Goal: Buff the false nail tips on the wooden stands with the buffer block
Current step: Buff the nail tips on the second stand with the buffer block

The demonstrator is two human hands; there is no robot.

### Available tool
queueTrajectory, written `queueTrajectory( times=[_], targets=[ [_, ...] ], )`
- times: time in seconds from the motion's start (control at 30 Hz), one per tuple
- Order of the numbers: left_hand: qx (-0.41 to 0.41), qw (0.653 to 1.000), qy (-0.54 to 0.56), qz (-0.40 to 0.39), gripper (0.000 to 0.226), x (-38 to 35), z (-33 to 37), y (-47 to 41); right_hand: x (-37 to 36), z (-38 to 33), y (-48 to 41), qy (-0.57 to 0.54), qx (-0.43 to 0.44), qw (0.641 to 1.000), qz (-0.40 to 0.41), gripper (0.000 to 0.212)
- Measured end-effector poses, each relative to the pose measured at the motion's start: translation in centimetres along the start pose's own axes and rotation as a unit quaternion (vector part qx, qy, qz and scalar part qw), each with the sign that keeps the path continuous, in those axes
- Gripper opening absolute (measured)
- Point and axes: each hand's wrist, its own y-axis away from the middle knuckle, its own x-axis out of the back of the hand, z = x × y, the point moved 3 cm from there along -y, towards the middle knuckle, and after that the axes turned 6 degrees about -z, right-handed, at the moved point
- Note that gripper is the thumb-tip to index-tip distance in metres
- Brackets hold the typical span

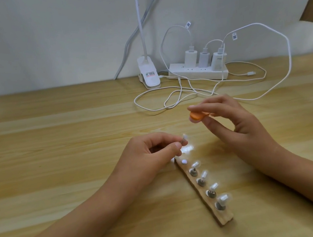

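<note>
Wood-grain desk (54, 130), white wall (42, 33) behind — orange buffer block (195, 116) is pinched by right hand (236, 120), clear nail tip (184, 138) by left hand (148, 154).

The left hand (146, 155) pinches a nail tip (184, 138); the right hand (237, 122) holds the buffer block (195, 116).

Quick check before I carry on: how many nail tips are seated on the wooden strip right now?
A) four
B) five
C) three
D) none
A: four nail tips stand on the wooden strip, its far-end spot is empty, and the left hand pinches a fifth tip near that end, while the right hand holds the orange buffer block.
</note>
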Motion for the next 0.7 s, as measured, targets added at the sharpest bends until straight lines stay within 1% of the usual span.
queueTrajectory(
  times=[0.07, 0.2, 0.27, 0.37, 0.57, 0.7],
  targets=[
    [0.001, 1.000, 0.006, 0.001, 0.013, 0.0, 0.0, -0.1, -0.3, -0.2, 0.0, -0.025, -0.005, 1.000, -0.007, 0.028],
    [-0.003, 1.000, 0.021, -0.006, 0.004, -0.1, -0.1, -0.1, -0.7, -0.6, 0.1, -0.032, 0.016, 0.999, -0.031, 0.027],
    [-0.009, 1.000, 0.024, -0.011, 0.006, -0.1, -0.1, -0.1, -0.7, -0.5, 0.1, -0.031, 0.022, 0.999, -0.035, 0.027],
    [-0.016, 0.999, 0.029, -0.011, 0.018, -0.2, -0.1, -0.1, -0.7, -0.5, 0.1, -0.036, 0.019, 0.998, -0.039, 0.028],
    [-0.019, 1.000, 0.024, -0.004, 0.007, 0.0, -0.6, -0.5, -0.7, -0.7, 0.2, -0.056, -0.002, 0.997, -0.046, 0.027],
    [-0.027, 0.999, 0.010, -0.017, 0.009, -0.1, -0.7, -0.5, -1.1, -1.2, 0.3, -0.060, 0.015, 0.995, -0.075, 0.028]
  ],
)
